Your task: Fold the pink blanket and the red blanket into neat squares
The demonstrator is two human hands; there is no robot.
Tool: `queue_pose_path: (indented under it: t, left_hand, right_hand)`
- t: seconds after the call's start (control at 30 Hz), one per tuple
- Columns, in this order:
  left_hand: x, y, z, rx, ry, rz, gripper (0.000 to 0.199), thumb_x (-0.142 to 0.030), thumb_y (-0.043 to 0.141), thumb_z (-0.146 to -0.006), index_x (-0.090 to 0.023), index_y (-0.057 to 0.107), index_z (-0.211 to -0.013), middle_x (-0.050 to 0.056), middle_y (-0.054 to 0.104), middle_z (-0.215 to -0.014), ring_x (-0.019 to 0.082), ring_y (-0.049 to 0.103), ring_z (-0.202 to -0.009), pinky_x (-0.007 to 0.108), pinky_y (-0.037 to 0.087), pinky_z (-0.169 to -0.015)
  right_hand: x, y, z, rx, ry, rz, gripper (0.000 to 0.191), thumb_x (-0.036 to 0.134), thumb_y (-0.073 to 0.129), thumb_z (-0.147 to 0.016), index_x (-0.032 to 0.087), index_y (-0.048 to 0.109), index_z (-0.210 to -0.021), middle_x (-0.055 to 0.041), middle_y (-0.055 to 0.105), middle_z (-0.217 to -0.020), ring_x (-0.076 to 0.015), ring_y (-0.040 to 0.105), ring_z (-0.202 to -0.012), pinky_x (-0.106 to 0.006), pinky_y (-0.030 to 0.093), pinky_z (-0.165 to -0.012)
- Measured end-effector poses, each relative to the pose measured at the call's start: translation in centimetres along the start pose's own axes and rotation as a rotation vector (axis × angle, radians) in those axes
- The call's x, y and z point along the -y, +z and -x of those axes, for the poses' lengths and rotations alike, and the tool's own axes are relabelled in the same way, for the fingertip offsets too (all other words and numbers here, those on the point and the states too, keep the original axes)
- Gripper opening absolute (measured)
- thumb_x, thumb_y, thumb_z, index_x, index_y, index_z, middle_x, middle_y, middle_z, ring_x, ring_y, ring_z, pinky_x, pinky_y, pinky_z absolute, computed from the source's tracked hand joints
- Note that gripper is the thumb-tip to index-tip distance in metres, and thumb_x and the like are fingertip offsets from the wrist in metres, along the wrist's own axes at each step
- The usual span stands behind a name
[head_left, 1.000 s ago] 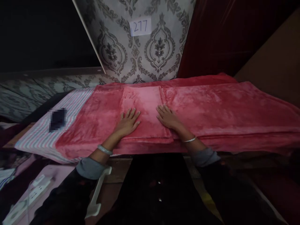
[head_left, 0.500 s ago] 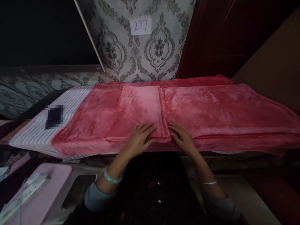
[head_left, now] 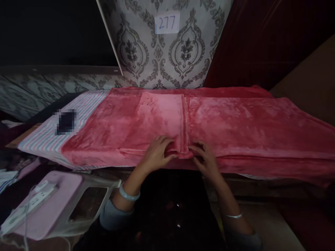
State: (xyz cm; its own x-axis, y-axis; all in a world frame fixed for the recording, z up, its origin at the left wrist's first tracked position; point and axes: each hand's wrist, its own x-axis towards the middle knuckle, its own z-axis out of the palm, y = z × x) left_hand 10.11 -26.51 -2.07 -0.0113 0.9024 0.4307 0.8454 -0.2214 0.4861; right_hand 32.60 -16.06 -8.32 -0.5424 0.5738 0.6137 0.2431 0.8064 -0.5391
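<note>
1. Behind the work, a grey damask-pattern wallpaper [head_left: 188, 45] fills the wall, with a small white paper label [head_left: 166, 23] showing "277", and a dark red curtain [head_left: 243, 42] hangs on the right side.
2. A long pink fleece blanket [head_left: 235, 129] lies flat along a low surface, directly in front of the person. Its long axis runs from left to right across the view.
3. At its left end, the blanket meets a blue, pink and white striped cloth [head_left: 44, 143]. Near the lower left corner is a pink plastic stool-like object [head_left: 57, 209], and a white power strip [head_left: 31, 205] lies on it.
4. A folded pink fleece flap [head_left: 157, 118] sits on the blanket, and its long side points away from the person, toward the wall.
5. The fleece seems soft, light and limp, so it will probably bend easily. The folded edge nearest the person looks like the best place to take hold.
6. The left hand [head_left: 158, 155] has curved fingers and seems to pinch the flap's near edge.
7. The right hand [head_left: 205, 158] has bent fingers at the flap's near corner, but I cannot tell if it pinches the fleece.
</note>
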Motion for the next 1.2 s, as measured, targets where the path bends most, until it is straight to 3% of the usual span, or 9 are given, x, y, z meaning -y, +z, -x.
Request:
queue_pose_path:
  t: [0.17, 0.3, 0.43, 0.53, 0.67, 0.77, 0.87, 0.97, 1.2]
  left_hand:
    - [0.5, 0.1, -0.7, -0.088, -0.045, 0.057, 0.019, -0.013, 0.053, -0.092, -0.018, 0.069, -0.102, 0.009, 0.073, -0.104, 0.022, 0.066, -0.100, 0.038, 0.052, -0.091]
    - [1.1, -1.1, -3.0, -0.250, -0.151, 0.137, 0.018, -0.014, 0.052, -0.092, -0.017, 0.068, -0.097, 0.004, 0.073, -0.091, 0.017, 0.066, -0.083, 0.028, 0.051, -0.079]
    - [1.4, -3.2, -5.5, -0.332, -0.200, 0.069, 0.015, -0.017, 0.052, -0.092, -0.018, 0.067, -0.090, 0.000, 0.069, -0.078, 0.015, 0.061, -0.072, 0.025, 0.047, -0.070]
    - [1.8, -3.7, -5.8, -0.298, -0.192, -0.010, 0.018, -0.015, 0.050, -0.091, -0.017, 0.067, -0.095, 0.003, 0.071, -0.087, 0.017, 0.064, -0.079, 0.028, 0.050, -0.077]
    - [2.4, -2.4, -3.4, -0.240, -0.036, -0.094, 0.041, -0.005, 0.043, -0.088, -0.014, 0.063, -0.122, 0.013, 0.067, -0.125, 0.021, 0.062, -0.115, 0.035, 0.050, -0.099]
    - [2.6, -1.2, -0.4, -0.277, 0.061, -0.193, 0.042, -0.006, 0.042, -0.090, -0.019, 0.066, -0.122, 0.013, 0.056, -0.142, 0.022, 0.058, -0.121, 0.038, 0.050, -0.100]
    - [2.3, -0.8, 2.4, -0.343, 0.090, -0.283, 0.031, -0.010, 0.049, -0.091, -0.024, 0.071, -0.109, 0.010, 0.056, -0.144, 0.025, 0.055, -0.122, 0.043, 0.049, -0.099]
    - [1.6, -1.0, 4.3, -0.304, 0.083, -0.382, 0.032, -0.008, 0.053, -0.087, -0.024, 0.071, -0.108, 0.011, 0.053, -0.149, 0.030, 0.049, -0.130, 0.050, 0.044, -0.103]
    - [2.1, -1.8, 5.2, -0.258, -0.036, -0.432, 0.032, -0.012, 0.055, -0.089, -0.025, 0.073, -0.112, 0.012, 0.060, -0.142, 0.032, 0.048, -0.128, 0.053, 0.042, -0.100]
  right_hand:
    - [1.2, 0.0, -1.1, -0.026, -0.045, -0.050, 0.034, 0.021, 0.057, -0.089, 0.028, 0.071, -0.119, -0.0103, 0.062, -0.131, -0.0295, 0.055, -0.123, -0.052, 0.048, -0.103]
    - [2.3, 0.1, -2.7, 0.008, -0.042, -0.168, 0.022, 0.027, 0.058, -0.092, 0.027, 0.074, -0.107, -0.0076, 0.072, -0.111, -0.0279, 0.061, -0.114, -0.050, 0.048, -0.104]
    - [2.4, 1.0, -4.0, -0.025, 0.210, -0.269, 0.026, 0.042, 0.063, -0.088, 0.023, 0.074, -0.101, -0.0066, 0.074, -0.096, -0.0247, 0.068, -0.089, -0.040, 0.055, -0.084]
    - [1.9, 1.9, -4.4, -0.067, 0.363, -0.320, 0.033, 0.049, 0.062, -0.084, 0.020, 0.073, -0.095, -0.0043, 0.072, -0.083, -0.0210, 0.065, -0.074, -0.033, 0.053, -0.068]
    - [1.4, 2.2, -4.6, -0.053, 0.422, -0.358, 0.034, 0.049, 0.061, -0.082, 0.019, 0.073, -0.091, -0.0024, 0.069, -0.076, -0.0179, 0.060, -0.067, -0.029, 0.048, -0.062]
    - [1.3, 2.2, -4.8, -0.049, 0.422, -0.380, 0.035, 0.048, 0.062, -0.083, 0.020, 0.076, -0.099, -0.0049, 0.074, -0.088, -0.0215, 0.066, -0.079, -0.033, 0.053, -0.073]
    - [1.3, 2.5, -4.9, -0.042, 0.406, -0.399, 0.035, 0.045, 0.060, -0.084, 0.022, 0.079, -0.103, -0.0072, 0.077, -0.101, -0.0256, 0.069, -0.095, -0.040, 0.054, -0.086]
    - [1.3, 2.8, -4.9, -0.042, 0.402, -0.395, 0.035, 0.043, 0.057, -0.086, 0.023, 0.079, -0.104, -0.0078, 0.077, -0.104, -0.0262, 0.069, -0.099, -0.041, 0.054, -0.088]
    - [1.1, 2.9, -4.8, -0.048, 0.305, -0.336, 0.035, 0.035, 0.049, -0.092, 0.024, 0.079, -0.106, -0.0066, 0.072, -0.094, -0.0219, 0.065, -0.088, -0.037, 0.053, -0.083]
